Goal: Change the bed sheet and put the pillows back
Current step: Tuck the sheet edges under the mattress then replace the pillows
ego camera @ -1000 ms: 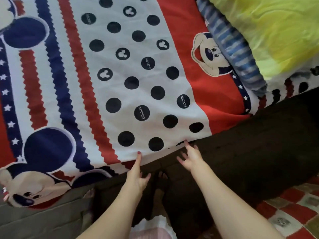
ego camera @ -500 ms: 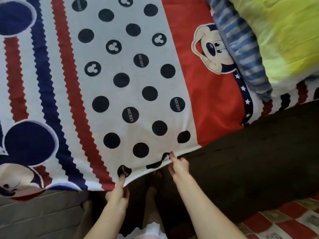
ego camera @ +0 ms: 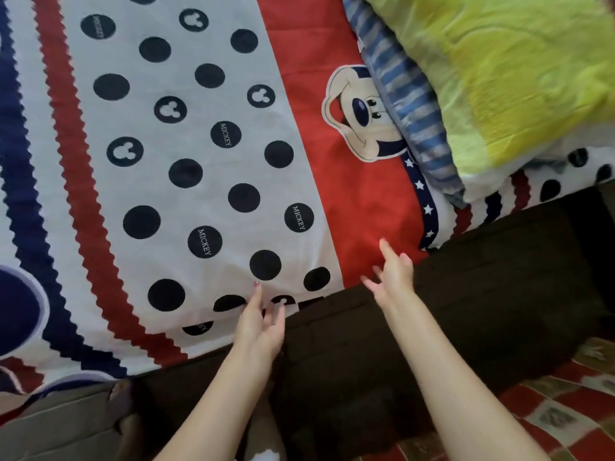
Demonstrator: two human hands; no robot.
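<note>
The bed sheet, a smooth printed cotton-looking cloth, lies spread flat over the bed and reaches its near edge, where the hem runs in a slanting line above the dark brown bed frame. Its pattern is a white band dotted with round black spots, some lettered, flanked by red and navy zigzag-edged stripes, a broad red panel with a cartoon mouse face, and a navy strip of white stars. The left hand holds nothing: its fingers are straight and spread, the fingertips resting on the sheet right at the near hem among the black dots. The right hand is likewise released, fingers extended and fanned, lying over the red panel at the near edge; whether it presses the cloth or hovers just above cannot be told. Toward the far right corner of the bed sits a blue striped pillow, soft and rumpled, with a crinkled lime-green pillow lying on top of it. Beyond the frame, bottom right, is a floor of red and pale square tiles
</note>
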